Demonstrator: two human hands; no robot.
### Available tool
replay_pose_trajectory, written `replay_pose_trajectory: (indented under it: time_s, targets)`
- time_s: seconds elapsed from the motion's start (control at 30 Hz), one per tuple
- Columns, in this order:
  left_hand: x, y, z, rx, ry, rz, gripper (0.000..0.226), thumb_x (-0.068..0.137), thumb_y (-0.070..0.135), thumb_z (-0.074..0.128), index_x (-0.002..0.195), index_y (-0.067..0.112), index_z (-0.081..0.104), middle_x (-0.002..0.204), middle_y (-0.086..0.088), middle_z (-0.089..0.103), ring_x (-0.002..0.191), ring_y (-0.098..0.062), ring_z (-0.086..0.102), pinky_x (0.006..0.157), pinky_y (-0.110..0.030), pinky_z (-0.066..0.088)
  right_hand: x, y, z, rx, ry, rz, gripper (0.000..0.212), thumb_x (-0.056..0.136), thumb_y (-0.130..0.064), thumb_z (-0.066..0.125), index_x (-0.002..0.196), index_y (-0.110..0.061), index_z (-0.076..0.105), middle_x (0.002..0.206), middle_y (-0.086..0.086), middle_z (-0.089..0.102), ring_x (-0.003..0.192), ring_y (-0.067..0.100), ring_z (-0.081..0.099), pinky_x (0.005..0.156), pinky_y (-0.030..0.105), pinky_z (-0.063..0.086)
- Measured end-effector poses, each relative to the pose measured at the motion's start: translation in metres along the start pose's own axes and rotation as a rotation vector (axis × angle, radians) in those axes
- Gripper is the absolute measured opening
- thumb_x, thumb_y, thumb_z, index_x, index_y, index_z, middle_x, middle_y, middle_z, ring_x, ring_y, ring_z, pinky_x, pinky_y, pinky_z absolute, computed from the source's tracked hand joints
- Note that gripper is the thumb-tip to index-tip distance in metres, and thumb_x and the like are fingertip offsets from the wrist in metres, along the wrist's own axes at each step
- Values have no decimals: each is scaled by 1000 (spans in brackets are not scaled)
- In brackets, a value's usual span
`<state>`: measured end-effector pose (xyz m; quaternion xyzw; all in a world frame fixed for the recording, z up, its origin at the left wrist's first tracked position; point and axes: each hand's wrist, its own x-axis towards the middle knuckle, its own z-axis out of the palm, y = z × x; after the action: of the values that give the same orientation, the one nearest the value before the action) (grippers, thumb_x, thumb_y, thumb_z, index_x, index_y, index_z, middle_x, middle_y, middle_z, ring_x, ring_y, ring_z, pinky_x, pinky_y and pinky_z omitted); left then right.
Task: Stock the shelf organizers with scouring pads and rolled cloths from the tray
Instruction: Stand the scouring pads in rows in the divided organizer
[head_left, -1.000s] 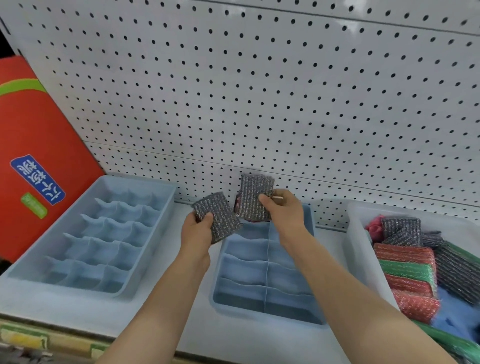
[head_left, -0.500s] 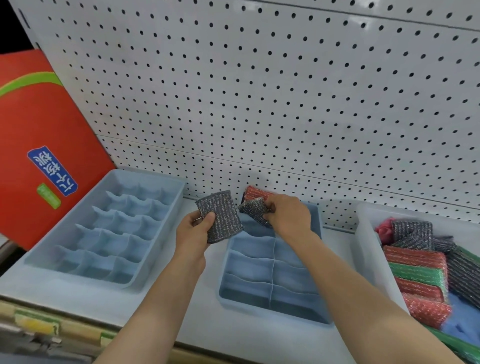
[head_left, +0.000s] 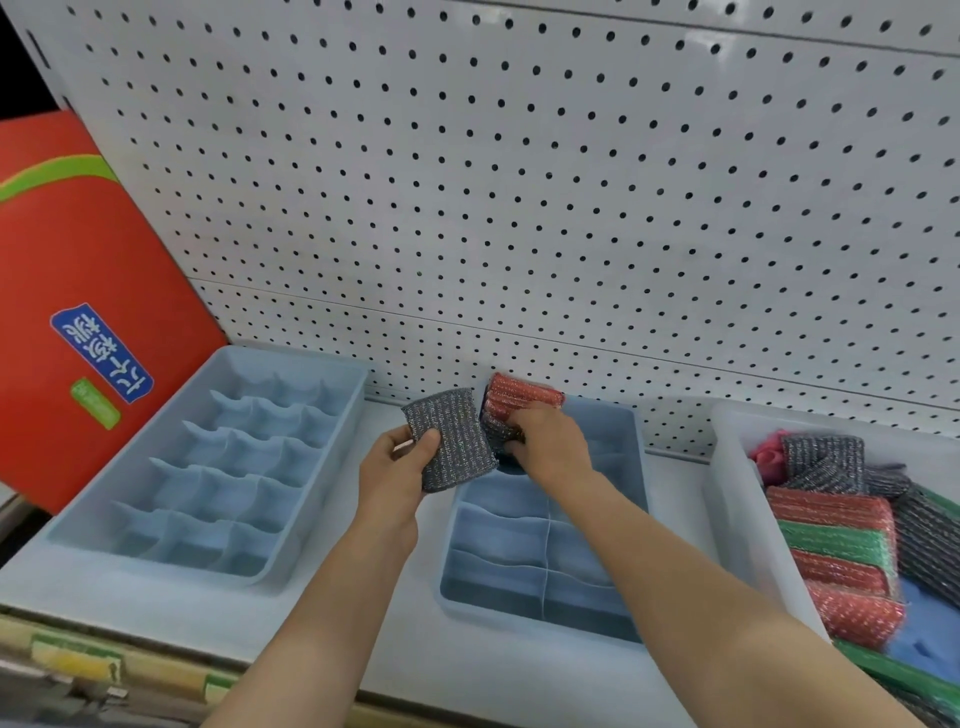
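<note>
Early stage. Grey metallic scouring pad (head_left: 451, 439) being gripped by left hand (head_left: 392, 470); second grey pad (head_left: 500, 432) being pressed by right hand (head_left: 553, 441) into far cell of narrow blue plastic organizer (head_left: 631, 457), beside red pad (head_left: 522, 397) — wide blue organizer (head_left: 311, 512) bare, clear tray (head_left: 735, 499) remaining well stocked.

On the shelf (head_left: 156, 597), a large organizer (head_left: 332, 467) sits at nine o'clock, a smaller organizer (head_left: 628, 457) at the centre, and a tray (head_left: 737, 519) of pads (head_left: 831, 514) at three o'clock. A pegboard (head_left: 519, 208) stands behind at twelve; a box (head_left: 78, 260) leans at ten o'clock
</note>
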<state>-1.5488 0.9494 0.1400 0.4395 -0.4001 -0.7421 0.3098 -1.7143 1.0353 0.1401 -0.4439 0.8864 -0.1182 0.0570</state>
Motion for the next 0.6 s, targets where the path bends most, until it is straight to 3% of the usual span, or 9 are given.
replay_pose_trajectory:
  time_s: [0.07,0.13,0.23,0.27,0.3,0.4,0.43,0.5,0.6]
  targets:
    - [-1,2,1,5,-21,8,26,89,11,71,114,9,64,104,-10,72,93,-24,70,81,-38,58,-5,1,-6,327,132,72,29,88,-32,69,115,-20,70,114,2,66,101,21,63,87,32,50]
    - [-3,3,5,19,-45,20,21,88,11,71,109,11,65,101,-9,73,90,-23,70,79,-37,58,-14,-5,-21,679,211,210,24,88,-42,67,106,-26,71,105,-4,70,90,14,66,86,35,55]
    - [-7,1,13,65,-94,34,18,88,13,72,105,14,67,101,-9,73,89,-23,69,76,-35,57,-27,-13,-36,1086,-212,350,26,87,-41,70,100,-19,73,98,4,75,83,18,70,77,36,59]
    - [-8,0,16,95,-106,42,18,89,14,72,106,15,68,102,-8,72,91,-21,68,75,-33,56,-30,-13,-37,1162,-281,360,24,87,-32,73,102,-13,73,99,8,76,87,22,71,80,38,59]
    - [-9,-1,18,144,-104,51,18,89,18,72,107,17,68,103,-5,72,93,-20,67,77,-32,55,-30,-10,-37,1204,-230,378,19,86,-24,75,100,-11,73,98,9,76,91,25,71,82,38,59]
    - [-9,-7,16,287,-92,10,27,89,25,72,116,21,67,110,1,66,103,-19,61,91,-35,51,-29,6,-44,974,197,386,10,84,-22,77,89,-27,69,89,-4,73,85,16,69,81,26,56]
    - [-9,-8,14,298,-97,-31,29,90,23,71,118,21,66,111,0,67,103,-21,62,92,-37,51,-30,11,-47,864,255,339,11,84,-23,77,91,-27,70,88,-6,71,82,12,67,79,23,54]
    - [-10,-12,9,278,-121,-107,28,92,14,68,120,18,67,109,-5,70,95,-25,67,84,-38,56,-35,15,-48,677,246,217,22,84,-25,77,105,-22,73,91,-7,70,82,10,65,82,23,53]
    - [-12,-14,8,243,-156,-156,27,94,9,65,119,18,68,108,-9,72,88,-26,69,70,-33,58,-37,10,-37,299,171,81,32,88,-29,72,119,-24,71,112,-3,70,103,18,63,88,32,51]
